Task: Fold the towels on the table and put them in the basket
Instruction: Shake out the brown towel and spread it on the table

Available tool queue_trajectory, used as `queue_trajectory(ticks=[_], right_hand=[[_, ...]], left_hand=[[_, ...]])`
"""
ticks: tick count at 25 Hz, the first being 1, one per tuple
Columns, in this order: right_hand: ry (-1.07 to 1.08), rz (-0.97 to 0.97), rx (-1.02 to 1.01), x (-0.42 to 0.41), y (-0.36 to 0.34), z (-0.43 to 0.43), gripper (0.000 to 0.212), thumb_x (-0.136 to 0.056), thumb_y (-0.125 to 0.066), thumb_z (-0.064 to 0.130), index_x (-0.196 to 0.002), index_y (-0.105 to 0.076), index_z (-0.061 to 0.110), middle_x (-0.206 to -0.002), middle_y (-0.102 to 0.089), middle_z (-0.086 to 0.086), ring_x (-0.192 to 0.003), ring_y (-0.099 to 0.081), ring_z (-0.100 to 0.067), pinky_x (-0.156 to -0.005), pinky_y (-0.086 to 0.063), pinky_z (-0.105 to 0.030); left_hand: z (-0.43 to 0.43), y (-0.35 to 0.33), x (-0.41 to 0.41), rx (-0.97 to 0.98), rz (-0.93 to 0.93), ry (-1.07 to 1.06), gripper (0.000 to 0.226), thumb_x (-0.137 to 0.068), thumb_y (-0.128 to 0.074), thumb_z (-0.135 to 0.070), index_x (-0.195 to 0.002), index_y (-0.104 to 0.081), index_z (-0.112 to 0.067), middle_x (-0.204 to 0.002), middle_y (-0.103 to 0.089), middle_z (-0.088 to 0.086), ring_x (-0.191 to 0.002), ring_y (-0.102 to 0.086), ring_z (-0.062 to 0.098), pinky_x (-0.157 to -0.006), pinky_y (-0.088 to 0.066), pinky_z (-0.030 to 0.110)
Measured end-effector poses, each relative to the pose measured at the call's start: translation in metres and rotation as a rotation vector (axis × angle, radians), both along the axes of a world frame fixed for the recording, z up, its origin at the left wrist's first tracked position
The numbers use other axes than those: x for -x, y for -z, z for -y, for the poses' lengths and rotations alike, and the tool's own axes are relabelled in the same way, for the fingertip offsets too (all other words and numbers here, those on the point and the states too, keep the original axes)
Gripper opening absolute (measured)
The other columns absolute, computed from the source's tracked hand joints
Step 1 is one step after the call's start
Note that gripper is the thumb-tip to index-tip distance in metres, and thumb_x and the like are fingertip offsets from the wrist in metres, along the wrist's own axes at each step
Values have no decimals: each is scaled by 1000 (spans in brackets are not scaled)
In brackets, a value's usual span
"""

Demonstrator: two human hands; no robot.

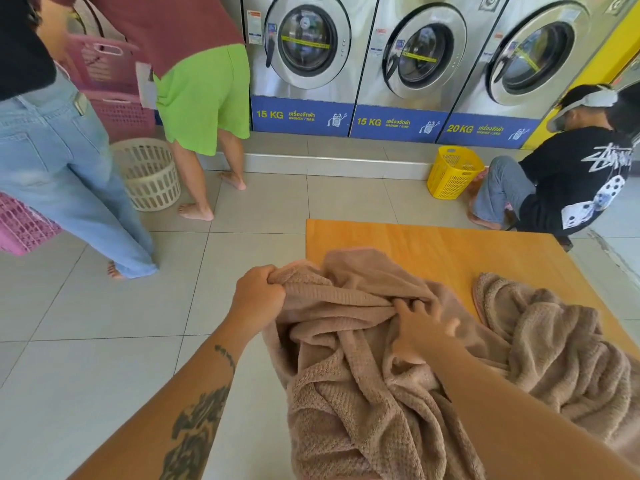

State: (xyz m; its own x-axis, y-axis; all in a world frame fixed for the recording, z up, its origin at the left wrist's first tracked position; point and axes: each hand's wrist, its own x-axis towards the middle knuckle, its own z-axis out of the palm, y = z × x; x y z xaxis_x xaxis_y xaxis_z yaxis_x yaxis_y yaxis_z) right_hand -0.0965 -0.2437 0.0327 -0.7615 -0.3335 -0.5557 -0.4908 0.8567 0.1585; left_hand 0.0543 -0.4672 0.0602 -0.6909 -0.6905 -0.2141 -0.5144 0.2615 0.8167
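Observation:
A crumpled light-brown towel hangs over the left edge of the orange wooden table. My left hand grips a bunched corner of it, held out past the table's left edge. My right hand lies on the towel's middle with fingers spread along a stretched fold, slightly blurred. A second brown towel lies rumpled on the table to the right. A cream laundry basket stands on the floor at the far left, and a yellow basket stands by the washers.
Three washing machines line the back wall. Two people stand at the left with pink baskets. Another person crouches beyond the table's far right corner. The floor is light tile.

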Motion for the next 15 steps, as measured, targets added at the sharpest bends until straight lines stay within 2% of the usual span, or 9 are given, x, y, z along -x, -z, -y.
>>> queue_trajectory(ticks=[3, 5, 6, 7, 8, 10, 12, 13, 15], right_hand=[[204, -46, -160, 10, -11, -13, 88, -82, -53, 56, -154, -16, 22, -159, -24, -8, -142, -25, -40, -96, -36, -56], [273, 56, -279, 24, -21, -12, 76, -82, -53, 54, -146, -36, 18, -148, -43, -5, -129, -45, -34, -95, -41, -49], [247, 125, -292, 30, -26, -9, 65, -81, -53, 50, -136, -48, 16, -134, -54, -5, -116, -53, -31, -94, -45, -48], [189, 178, -259, 35, -31, -4, 54, -81, -53, 44, -126, -57, 15, -117, -61, -4, -102, -58, -27, -91, -49, -45], [134, 191, -204, 36, -36, 2, 42, -82, -52, 39, -115, -63, 15, -102, -63, -3, -91, -60, -24, -87, -52, -42], [84, 93, -35, 32, -46, 16, 24, -85, -50, 32, -96, -61, 14, -89, -63, -3, -81, -60, -23, -80, -54, -40], [52, -11, 183, 25, -50, 31, 27, -83, -52, 19, -109, -56, 13, -102, -63, -6, -85, -62, -25, -80, -57, -40], [58, -6, 288, 24, -47, 37, 40, -81, -51, 12, -121, -53, 14, -112, -63, -7, -88, -63, -25, -79, -58, -40], [70, 69, 462, 22, -39, 49, 56, -78, -50, 5, -133, -50, 17, -126, -59, -10, -88, -65, -23, -73, -61, -40]], left_hand=[[-2, 18, -9, 52, 136, 123, 25, -75, -42, 7, -70, -55, -14, -67, -55, 5, -65, -52, 26, -55, -35, 30], [-10, 28, -8, -7, 282, 287, 19, -77, -48, 0, -78, -56, -17, -77, -59, 5, -73, -57, 25, -58, -39, 31], [-14, 29, -6, -95, 375, 369, 13, -80, -52, -8, -86, -56, -18, -84, -60, 4, -77, -57, 23, -61, -40, 31], [-17, 28, -2, -179, 458, 423, 11, -83, -57, -19, -94, -55, -20, -91, -59, 4, -82, -57, 20, -64, -41, 31], [-19, 28, 2, -218, 501, 443, 20, -86, -57, -33, -101, -54, -20, -96, -59, 2, -85, -56, 19, -66, -42, 32], [-20, 30, 15, -123, 485, 370, 42, -92, -46, -54, -108, -56, -17, -96, -58, 0, -84, -56, 18, -68, -43, 33], [-19, 32, 31, 122, 431, 264, 54, -93, -36, -54, -113, -59, -11, -93, -58, 1, -82, -57, 21, -74, -48, 36], [-19, 32, 40, 222, 425, 247, 52, -94, -36, -50, -120, -58, -11, -103, -58, 5, -92, -58, 25, -84, -50, 41], [-19, 28, 58, 307, 403, 278, 46, -98, -40, -39, -136, -48, -16, -132, -50, 8, -121, -49, 32, -102, -40, 49]])
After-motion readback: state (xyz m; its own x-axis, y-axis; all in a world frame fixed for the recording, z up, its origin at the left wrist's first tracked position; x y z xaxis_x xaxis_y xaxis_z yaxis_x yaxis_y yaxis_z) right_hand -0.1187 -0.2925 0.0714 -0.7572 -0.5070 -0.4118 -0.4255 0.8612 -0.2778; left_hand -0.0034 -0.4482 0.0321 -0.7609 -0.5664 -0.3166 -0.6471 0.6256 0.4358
